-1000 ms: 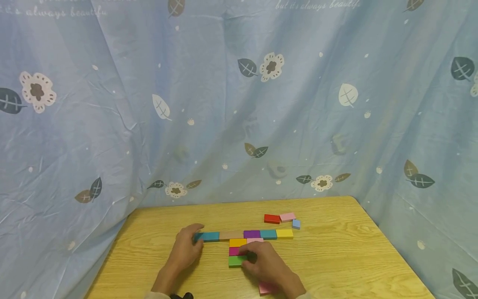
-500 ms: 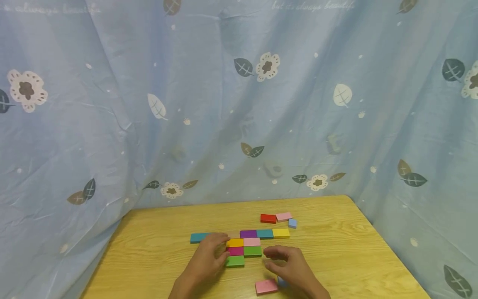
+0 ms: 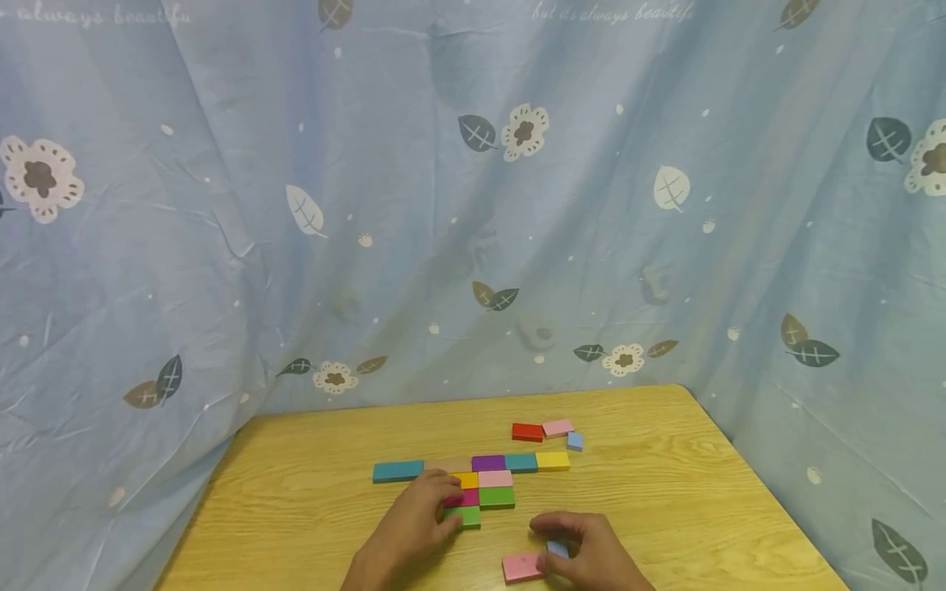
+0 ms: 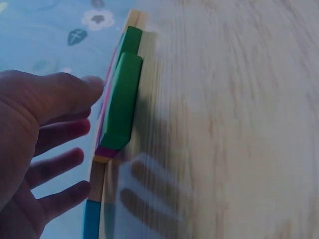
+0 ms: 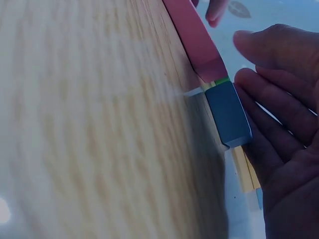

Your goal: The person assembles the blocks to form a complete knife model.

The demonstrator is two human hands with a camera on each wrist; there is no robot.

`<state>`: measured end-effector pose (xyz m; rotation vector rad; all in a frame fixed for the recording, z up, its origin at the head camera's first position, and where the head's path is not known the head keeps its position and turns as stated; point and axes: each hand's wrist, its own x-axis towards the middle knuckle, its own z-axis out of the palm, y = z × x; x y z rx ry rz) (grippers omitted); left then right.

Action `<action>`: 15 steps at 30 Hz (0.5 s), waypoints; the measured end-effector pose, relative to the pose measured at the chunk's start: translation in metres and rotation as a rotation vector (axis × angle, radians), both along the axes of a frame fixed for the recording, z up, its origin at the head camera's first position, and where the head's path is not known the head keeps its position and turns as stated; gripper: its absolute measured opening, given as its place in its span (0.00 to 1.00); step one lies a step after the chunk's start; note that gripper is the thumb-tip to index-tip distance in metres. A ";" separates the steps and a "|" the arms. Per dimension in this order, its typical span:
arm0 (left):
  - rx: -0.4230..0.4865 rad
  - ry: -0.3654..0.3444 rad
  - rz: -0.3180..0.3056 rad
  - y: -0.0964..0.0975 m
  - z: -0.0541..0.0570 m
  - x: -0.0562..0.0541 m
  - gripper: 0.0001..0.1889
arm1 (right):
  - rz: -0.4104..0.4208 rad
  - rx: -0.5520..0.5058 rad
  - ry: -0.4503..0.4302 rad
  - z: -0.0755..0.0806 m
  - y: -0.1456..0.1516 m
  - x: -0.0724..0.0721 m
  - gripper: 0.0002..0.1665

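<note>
My left hand (image 3: pixel 420 513) lies at the left side of a cluster of flat blocks, its fingers spread and relaxed. In the cluster are an orange block (image 3: pixel 467 479), a pink block (image 3: pixel 495 478), a magenta block (image 3: pixel 469 497), a green block (image 3: pixel 497 497) and a lighter green block (image 3: pixel 469 517). Behind it runs a row with a long teal block (image 3: pixel 397 471), a wood-coloured one, and a purple block (image 3: pixel 489 464). My right hand (image 3: pixel 591 552) arches loosely around a small blue block (image 5: pixel 228 112), thumb by the end of a pink block (image 3: pixel 521 567).
The back row continues with a teal block (image 3: pixel 521 463) and a yellow block (image 3: pixel 553 461). Farther back lie a red block (image 3: pixel 527 432), another pink block (image 3: pixel 557 428) and a light blue block (image 3: pixel 575 442). A patterned blue curtain (image 3: pixel 414 271) hangs behind the wooden table (image 3: pixel 665 484).
My left hand has gone from the long teal block rightward to the cluster's left side. My right hand has left the cluster's green blocks and come down to the front blue block.
</note>
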<state>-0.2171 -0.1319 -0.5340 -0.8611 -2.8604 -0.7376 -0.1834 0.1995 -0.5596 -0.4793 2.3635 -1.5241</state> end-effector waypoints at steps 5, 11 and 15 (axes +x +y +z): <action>-0.017 -0.036 0.004 -0.001 -0.003 0.000 0.16 | 0.028 0.043 0.023 -0.002 -0.002 0.001 0.24; -0.049 -0.039 0.004 -0.004 -0.007 0.000 0.15 | 0.065 0.025 -0.025 -0.002 -0.002 0.001 0.25; -0.044 -0.029 -0.009 -0.005 -0.007 -0.002 0.15 | 0.071 0.013 -0.017 0.000 -0.004 0.002 0.25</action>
